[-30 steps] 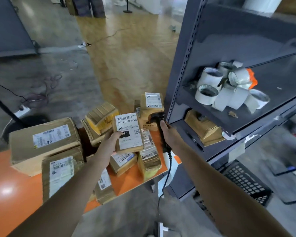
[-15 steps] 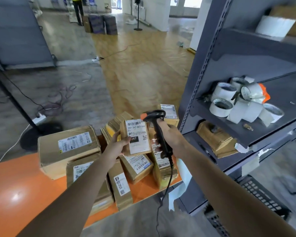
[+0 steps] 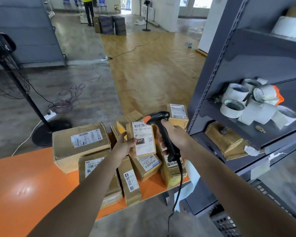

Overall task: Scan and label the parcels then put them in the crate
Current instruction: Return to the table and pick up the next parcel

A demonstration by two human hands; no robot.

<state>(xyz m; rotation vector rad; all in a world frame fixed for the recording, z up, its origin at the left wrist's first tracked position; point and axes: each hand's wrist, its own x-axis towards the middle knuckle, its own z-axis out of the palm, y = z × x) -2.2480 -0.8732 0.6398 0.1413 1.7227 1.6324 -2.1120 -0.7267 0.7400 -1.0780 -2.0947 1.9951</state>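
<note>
Flat cardboard parcel (image 3: 141, 139) (white-labelled), black scanner (image 3: 162, 132)

The parcel (image 3: 143, 139) in the left fingers (image 3: 132, 143) is brown cardboard; its white label carries a black barcode and a black block with 247 in white. The scanner (image 3: 159, 116) in the right fingers (image 3: 162, 139) is black with an orange nose. Below the fingers the table (image 3: 24, 185) is glossy orange. Right of them, white tape rolls (image 3: 236, 93) sit on a slate-grey rack (image 3: 212, 79), above a black lattice crate (image 3: 225, 223).
</note>
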